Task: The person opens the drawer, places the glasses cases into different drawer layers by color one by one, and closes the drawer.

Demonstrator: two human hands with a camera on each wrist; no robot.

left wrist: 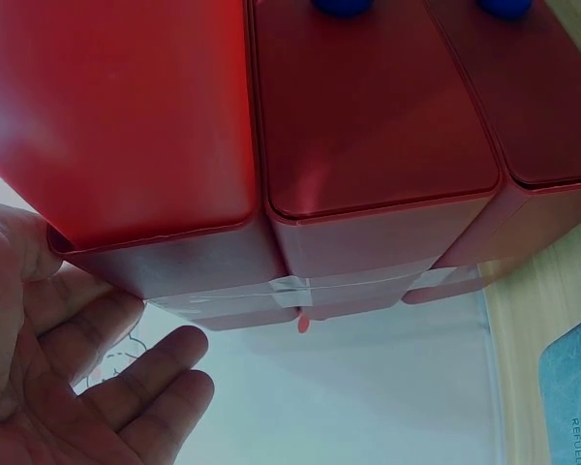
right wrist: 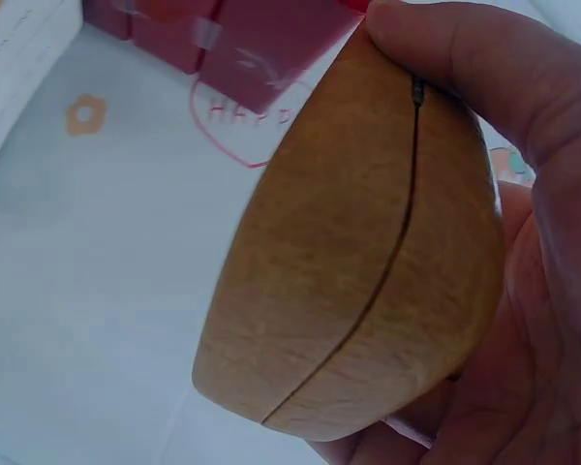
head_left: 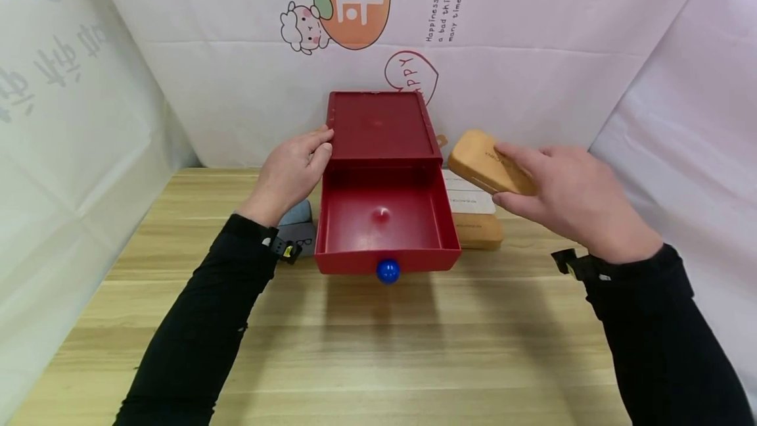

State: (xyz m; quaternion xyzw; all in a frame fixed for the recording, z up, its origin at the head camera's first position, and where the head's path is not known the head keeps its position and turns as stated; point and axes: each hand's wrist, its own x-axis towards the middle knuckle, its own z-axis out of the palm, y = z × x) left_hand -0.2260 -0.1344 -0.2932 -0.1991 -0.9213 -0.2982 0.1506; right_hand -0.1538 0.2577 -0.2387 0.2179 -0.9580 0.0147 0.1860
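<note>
In the head view a red drawer cabinet (head_left: 378, 125) stands with its top drawer (head_left: 414, 225) pulled out, a blue knob (head_left: 388, 271) on the drawer's front. The drawer holds nothing inside. My left hand (head_left: 291, 173) touches the cabinet's left side near the top, fingers fairly straight; the left wrist view shows the thumb at the edge and the fingers (left wrist: 155, 383) beside the wall. To the right of the cabinet, my right hand (head_left: 576, 192) grips a tan glasses case (head_left: 487, 162) in the air, between thumb and fingers. A dark seam runs along the case (right wrist: 339, 262) in the right wrist view.
Left of the cabinet, partly hidden by the hand and drawer, lie a blue case (head_left: 296, 213) and a grey glasses case (head_left: 298, 235). On the right are a white case (head_left: 470, 196) and another tan case (head_left: 479, 231). A printed white cloth (head_left: 532, 71) hangs behind the wooden table (head_left: 378, 373).
</note>
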